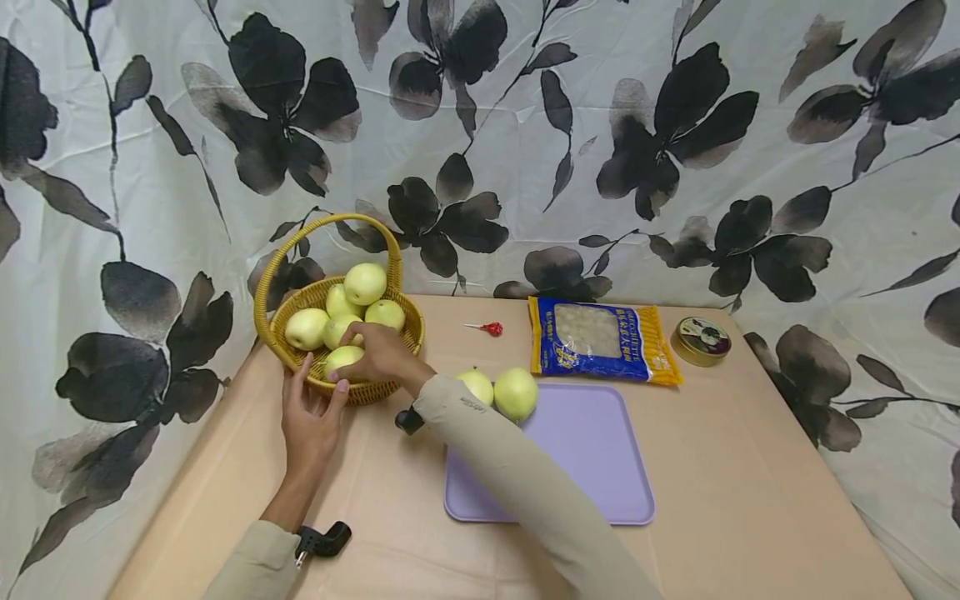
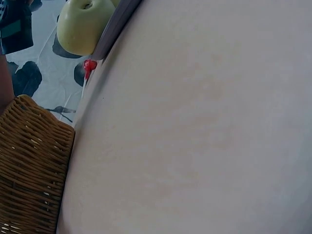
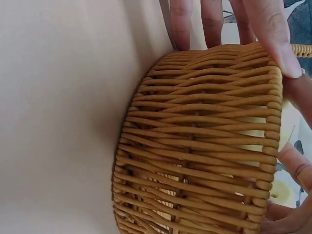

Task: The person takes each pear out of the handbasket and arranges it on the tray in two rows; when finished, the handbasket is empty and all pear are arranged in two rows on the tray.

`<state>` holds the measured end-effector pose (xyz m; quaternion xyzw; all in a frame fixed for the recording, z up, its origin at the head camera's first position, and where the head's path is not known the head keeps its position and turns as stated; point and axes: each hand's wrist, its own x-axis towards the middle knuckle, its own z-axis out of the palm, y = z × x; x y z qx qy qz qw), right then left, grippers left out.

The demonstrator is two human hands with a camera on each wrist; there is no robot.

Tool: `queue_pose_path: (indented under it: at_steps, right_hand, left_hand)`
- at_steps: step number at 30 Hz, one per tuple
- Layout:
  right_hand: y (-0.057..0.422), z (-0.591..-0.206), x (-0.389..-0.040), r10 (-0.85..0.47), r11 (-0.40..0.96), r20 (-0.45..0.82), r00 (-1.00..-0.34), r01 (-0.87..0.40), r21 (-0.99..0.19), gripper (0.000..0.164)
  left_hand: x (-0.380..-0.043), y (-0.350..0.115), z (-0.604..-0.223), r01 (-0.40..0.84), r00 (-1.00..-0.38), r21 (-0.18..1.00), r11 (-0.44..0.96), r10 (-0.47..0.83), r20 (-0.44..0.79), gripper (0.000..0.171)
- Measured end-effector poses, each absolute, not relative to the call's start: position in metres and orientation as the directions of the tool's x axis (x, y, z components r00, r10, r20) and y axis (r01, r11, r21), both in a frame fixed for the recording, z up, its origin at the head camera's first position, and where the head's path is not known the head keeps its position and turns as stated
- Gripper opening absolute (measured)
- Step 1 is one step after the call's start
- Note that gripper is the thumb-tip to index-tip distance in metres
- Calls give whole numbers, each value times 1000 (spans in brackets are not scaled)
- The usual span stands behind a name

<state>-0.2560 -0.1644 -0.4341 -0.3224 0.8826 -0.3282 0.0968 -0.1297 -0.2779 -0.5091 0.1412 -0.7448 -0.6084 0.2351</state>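
Observation:
A yellow wicker basket (image 1: 365, 395) with a tall handle holds several yellow-green apples, one of them on top (image 1: 365, 283). My left hand (image 1: 311, 429) grips the basket's near left side, its thumb at the rim and its other fingers against the outer wall in the right wrist view. Over the near rim reaches my right hand (image 1: 380, 357), thumb and fingers around an apple (image 1: 344, 361) inside the basket. Another apple (image 1: 516, 394) and a second beside it lie on a lilac tray (image 1: 592, 450), partly behind my right forearm.
Behind the tray lies a blue and yellow packet (image 1: 600, 340). To its right stands a round gold tin (image 1: 701, 341). A small red thing with a thin metal shaft (image 1: 492, 329) lies between basket and packet. A flowered cloth (image 1: 555, 150) hangs behind the table.

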Motion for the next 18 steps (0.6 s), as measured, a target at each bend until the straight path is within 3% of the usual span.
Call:
queue_pose_path:
  at_steps: [18]
  right_hand:
    - [-120, -409, -258, -582, 464, 124, -804, -454, -761, 54]
  left_hand:
    - [-129, -276, -507, 84, -845, 969, 234, -498, 194, 74]
